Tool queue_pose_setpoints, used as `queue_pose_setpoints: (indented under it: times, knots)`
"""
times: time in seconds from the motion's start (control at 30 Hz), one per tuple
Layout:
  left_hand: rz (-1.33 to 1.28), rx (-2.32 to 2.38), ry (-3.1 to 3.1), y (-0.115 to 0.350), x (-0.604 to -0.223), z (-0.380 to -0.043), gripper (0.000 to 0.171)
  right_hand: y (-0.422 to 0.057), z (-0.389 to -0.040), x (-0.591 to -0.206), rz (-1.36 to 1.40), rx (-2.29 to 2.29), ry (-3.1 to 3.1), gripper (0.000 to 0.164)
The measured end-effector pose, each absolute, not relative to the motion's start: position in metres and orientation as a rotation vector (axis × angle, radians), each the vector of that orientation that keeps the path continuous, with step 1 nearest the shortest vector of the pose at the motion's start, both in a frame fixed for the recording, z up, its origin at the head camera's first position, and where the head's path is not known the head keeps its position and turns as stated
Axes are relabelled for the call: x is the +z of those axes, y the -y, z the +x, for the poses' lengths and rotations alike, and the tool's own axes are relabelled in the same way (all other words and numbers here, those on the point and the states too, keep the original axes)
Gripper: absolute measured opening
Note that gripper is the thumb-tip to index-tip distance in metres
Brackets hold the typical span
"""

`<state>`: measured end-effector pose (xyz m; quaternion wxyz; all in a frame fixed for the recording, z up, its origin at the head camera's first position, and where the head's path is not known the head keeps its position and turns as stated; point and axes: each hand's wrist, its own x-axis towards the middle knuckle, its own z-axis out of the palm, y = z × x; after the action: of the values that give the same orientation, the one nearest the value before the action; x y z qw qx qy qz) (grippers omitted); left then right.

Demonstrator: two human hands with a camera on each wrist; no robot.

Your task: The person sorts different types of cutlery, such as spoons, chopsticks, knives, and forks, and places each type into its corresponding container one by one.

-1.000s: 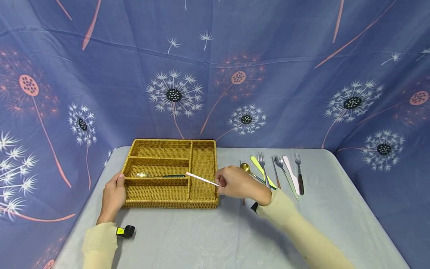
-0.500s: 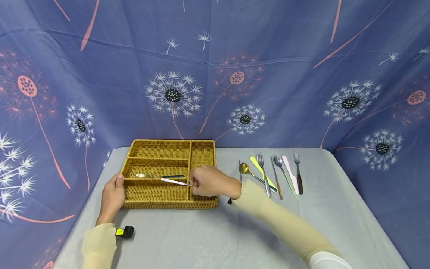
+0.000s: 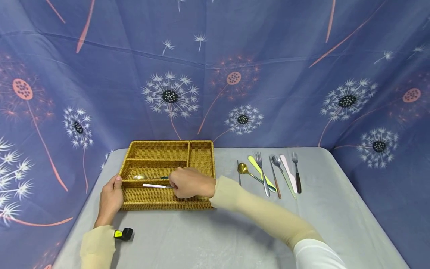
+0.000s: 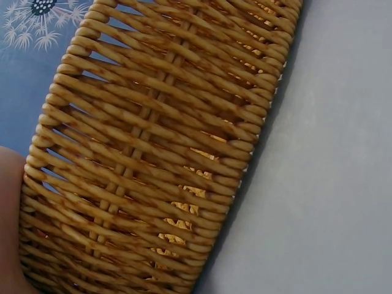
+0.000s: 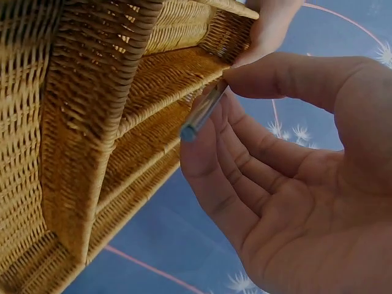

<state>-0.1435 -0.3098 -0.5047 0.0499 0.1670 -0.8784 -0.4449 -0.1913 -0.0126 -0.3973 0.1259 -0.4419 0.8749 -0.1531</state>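
A woven wicker cutlery tray (image 3: 161, 205) stands on the table's left half. My left hand (image 3: 110, 201) holds its left side, thumb at the rim; the left wrist view shows the woven wall (image 4: 147, 135) close up. Over the front left compartment, my right hand (image 3: 191, 182) pinches a slim chopstick (image 3: 154, 185), pink at one end and silver at the other. In the right wrist view, the chopstick's metal end (image 5: 199, 119) shows between thumb and fingertips. A gold spoon (image 3: 140, 177) lies in the middle left compartment, its dark handle partly behind my right hand.
Right of the tray lie a thin chopstick (image 3: 239, 172), a gold spoon (image 3: 242, 168), a yellow-green knife (image 3: 252, 161), a silver fork (image 3: 263, 175), a brown-handled chopstick (image 3: 274, 177), a green-handled spoon (image 3: 286, 175), a pink knife (image 3: 289, 173) and a dark-handled fork (image 3: 297, 175).
My right hand has moved left with the chopstick, from the tray's right edge to above the front left compartment. The chopstick now lies nearly level across the view. My left hand stays at the tray.
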Motion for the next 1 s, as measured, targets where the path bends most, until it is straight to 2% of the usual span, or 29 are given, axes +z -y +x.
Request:
queue_pose_setpoints:
  times: [0.37,0.63,0.87,1.0]
  knots:
    - [0.523,-1.362,2.671,0.309,-0.505,-0.143,0.065,0.049,-0.195,-0.407,-1.242,-0.303,-2.507,0.054]
    - [0.531,-1.362,2.678,0.309,-0.503,-0.144,0.066,0.068,-0.193,-0.415,-1.229,-0.186,-2.538,0.045]
    - [0.547,-1.350,2.676,0.308,-0.503,-0.145,0.065,0.080,-0.195,-0.426,-1.274,-0.080,-2.567,0.049]
    - [0.553,-1.354,2.678,0.308,-0.502,-0.144,0.065,0.084,-0.195,-0.429,-1.267,-0.046,-2.562,0.046]
